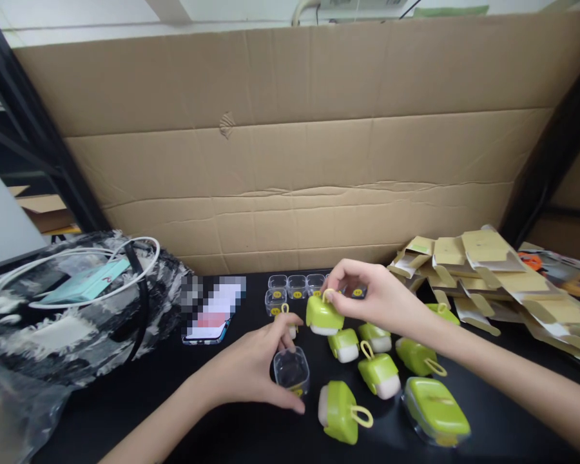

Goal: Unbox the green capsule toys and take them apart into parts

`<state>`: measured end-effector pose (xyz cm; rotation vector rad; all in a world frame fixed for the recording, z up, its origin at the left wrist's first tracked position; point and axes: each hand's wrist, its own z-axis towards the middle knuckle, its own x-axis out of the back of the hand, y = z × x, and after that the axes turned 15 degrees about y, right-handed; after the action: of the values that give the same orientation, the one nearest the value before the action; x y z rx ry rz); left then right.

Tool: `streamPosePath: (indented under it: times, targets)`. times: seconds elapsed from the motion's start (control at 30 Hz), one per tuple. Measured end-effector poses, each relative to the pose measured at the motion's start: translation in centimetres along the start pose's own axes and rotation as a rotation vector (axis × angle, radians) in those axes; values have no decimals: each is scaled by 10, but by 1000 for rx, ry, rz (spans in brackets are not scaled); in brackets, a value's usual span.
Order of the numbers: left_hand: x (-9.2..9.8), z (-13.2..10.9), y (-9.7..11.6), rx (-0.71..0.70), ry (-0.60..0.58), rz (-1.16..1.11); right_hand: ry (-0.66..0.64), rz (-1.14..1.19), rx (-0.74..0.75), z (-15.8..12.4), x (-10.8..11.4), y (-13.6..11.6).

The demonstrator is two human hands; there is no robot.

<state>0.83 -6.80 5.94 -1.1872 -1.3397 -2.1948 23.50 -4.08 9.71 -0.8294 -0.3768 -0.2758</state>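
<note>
My left hand (256,367) is spread around the left side of a small clear plastic box (291,368), thumb in front and fingers behind; firm contact is unclear. In my right hand (362,290), thumb and fingers pinch the yellow loop of a lime-green and white case (325,316), which hangs tilted above the table. Several similar cases lie below and right of it, among them one (339,412) at the front with its loop pointing right. Another green piece sits in a clear box (437,412) at the front right. Behind my left fingers a further loop (285,309) shows, partly hidden.
Small clear boxes with yellow stickers (297,287) stand in a row at the back. Left are a phone (212,316) and a patterned fabric bundle (164,309) with a white cable. Flattened cartons (488,277) pile up at right. A cardboard panel (290,154) walls the back.
</note>
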Motion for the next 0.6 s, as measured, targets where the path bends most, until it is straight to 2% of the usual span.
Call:
streamPosePath:
  times: [0.1,0.17,0.23,0.33,0.4,0.47,0.53,0.6]
  targets:
    - [12,-3,4,-7,-46,87,-171,-31,-3,0,-5,16]
    - [24,-5,9,-24,-34,115,-263,-9,-5,-5,-15,25]
    - [35,-5,11,-70,30,112,-325,41,-23,-10,-25,28]
    - [44,-2,7,-141,207,71,-416,120,-54,-14,-33,23]
    - [40,2,-2,-161,337,9,-412,151,-67,-13,-33,18]
    - [28,7,-11,-139,419,-100,-339,173,-47,-11,-33,14]
    - [15,11,-20,-88,439,-245,-250,177,23,-8,-32,13]
    - [3,14,-26,-50,429,-369,-226,126,120,-5,-30,15]
